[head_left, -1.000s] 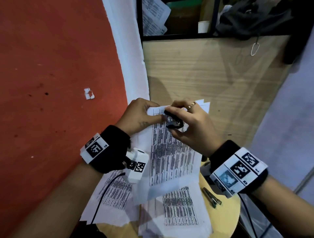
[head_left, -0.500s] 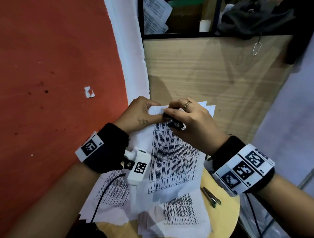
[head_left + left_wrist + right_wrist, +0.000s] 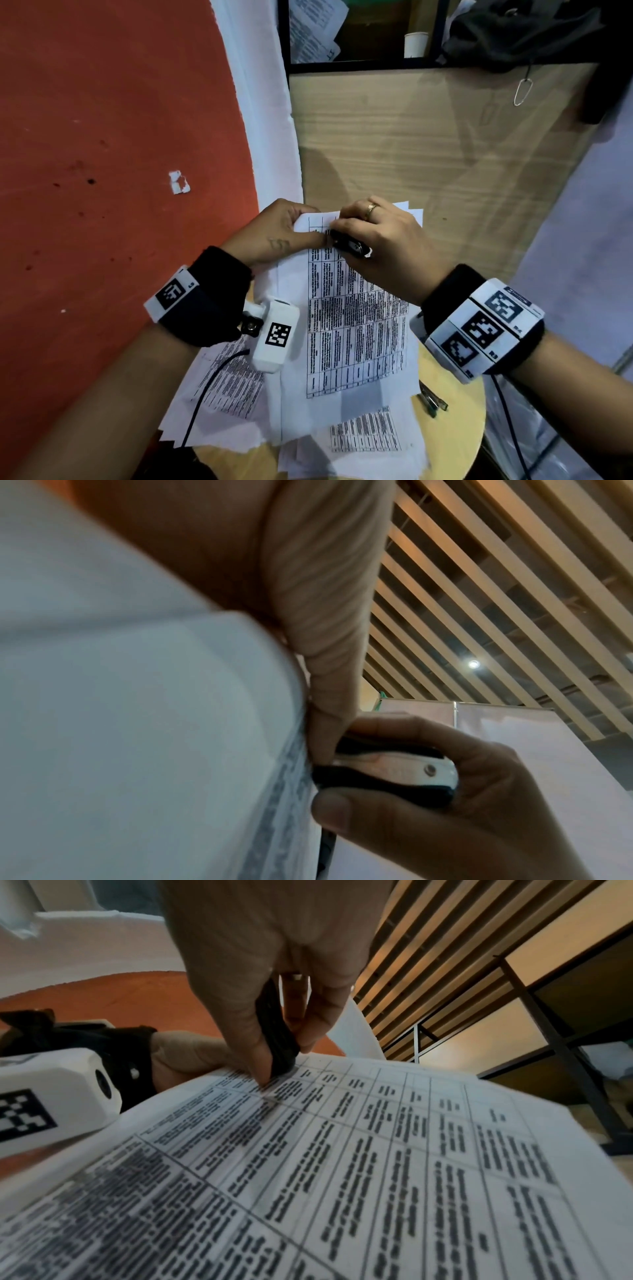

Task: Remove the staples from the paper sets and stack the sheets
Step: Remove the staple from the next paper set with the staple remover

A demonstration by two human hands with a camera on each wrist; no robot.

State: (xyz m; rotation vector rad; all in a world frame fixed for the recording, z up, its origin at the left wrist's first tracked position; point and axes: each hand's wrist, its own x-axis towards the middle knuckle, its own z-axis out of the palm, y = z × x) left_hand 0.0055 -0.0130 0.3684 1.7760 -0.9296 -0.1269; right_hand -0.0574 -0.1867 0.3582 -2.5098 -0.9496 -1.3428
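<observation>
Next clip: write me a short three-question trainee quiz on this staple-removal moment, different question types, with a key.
1. True or false: the right hand holds the black staple remover against the top corner of the printed paper set.
2. Which does the left hand do? A) rests flat on the round table B) pinches the paper set's top edge C) holds the spare tool lying on the table
3. Fill in: the loose sheets under the held set lie on the ____ table.

Key: 1 true; 2 B; 3 round
</observation>
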